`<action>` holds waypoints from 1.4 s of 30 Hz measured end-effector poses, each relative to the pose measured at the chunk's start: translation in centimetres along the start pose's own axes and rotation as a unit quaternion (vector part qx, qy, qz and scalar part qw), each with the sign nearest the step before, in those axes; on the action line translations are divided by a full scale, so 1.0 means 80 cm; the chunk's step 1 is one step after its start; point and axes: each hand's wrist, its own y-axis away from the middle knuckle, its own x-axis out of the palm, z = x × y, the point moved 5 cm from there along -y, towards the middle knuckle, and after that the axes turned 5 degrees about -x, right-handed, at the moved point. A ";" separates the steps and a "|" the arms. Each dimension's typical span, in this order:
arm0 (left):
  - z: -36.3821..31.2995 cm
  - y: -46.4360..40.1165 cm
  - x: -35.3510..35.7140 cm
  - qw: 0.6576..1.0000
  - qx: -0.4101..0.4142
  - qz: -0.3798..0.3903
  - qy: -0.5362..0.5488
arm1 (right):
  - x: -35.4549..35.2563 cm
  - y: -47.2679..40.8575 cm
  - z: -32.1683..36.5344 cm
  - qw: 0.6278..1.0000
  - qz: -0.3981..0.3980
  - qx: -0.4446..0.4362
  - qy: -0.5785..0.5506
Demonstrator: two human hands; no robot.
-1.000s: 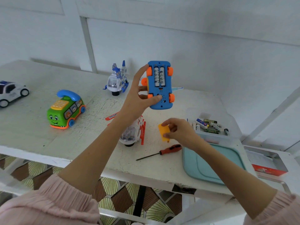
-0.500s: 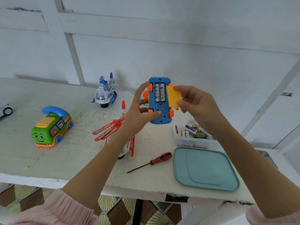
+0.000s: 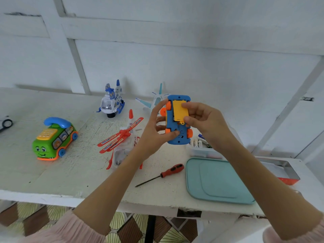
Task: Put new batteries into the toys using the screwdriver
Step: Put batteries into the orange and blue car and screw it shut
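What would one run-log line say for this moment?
left hand: grips blue toy car | right hand: presses yellow battery cover onto it | screwdriver: on table

We had a single head-worn wide-angle view, looking forward and down from above the near edge of the white table (image 3: 52,179) toward the pale wall behind. It sat close to the raised hands, forearms entering from the bottom corners; straight lines bowed at the edges.

Five toys show whole: one blue car (image 3: 178,135), one green phone-bus (image 3: 54,139), two helicopters (image 3: 112,102) (image 3: 122,142), one plane (image 3: 156,100); one screwdriver (image 3: 161,174) at six o'clock.
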 end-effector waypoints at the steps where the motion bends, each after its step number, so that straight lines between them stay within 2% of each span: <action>1: 0.000 0.000 0.001 1.000 -0.001 0.001 0.001 | -0.001 0.000 0.000 1.000 0.000 0.000 0.002; 19: -0.005 0.004 0.007 1.000 0.003 0.011 0.001 | -0.007 0.004 0.002 1.000 -0.015 -0.015 0.021; 21: -0.006 0.004 0.008 1.000 0.003 0.016 0.006 | -0.008 0.003 0.003 0.998 -0.009 -0.030 0.060; 23: -0.007 0.005 0.009 1.000 -0.001 0.017 0.018 | -0.008 0.002 0.005 0.987 -0.010 -0.070 0.146; 26: -0.009 0.006 0.011 0.999 -0.010 0.022 0.046 | -0.008 0.003 0.010 0.946 -0.028 -0.169 0.276; 30: -0.011 0.006 0.011 0.998 -0.012 0.023 0.055 | -0.008 0.003 0.012 0.917 -0.045 -0.231 0.323; 37: -0.008 0.007 0.008 0.999 -0.019 0.010 0.046 | -0.008 -0.003 0.007 0.934 -0.013 -0.183 0.306; 42: -0.010 0.007 0.007 1.000 -0.010 0.004 0.023 | -0.006 -0.004 0.004 0.930 0.000 -0.169 0.325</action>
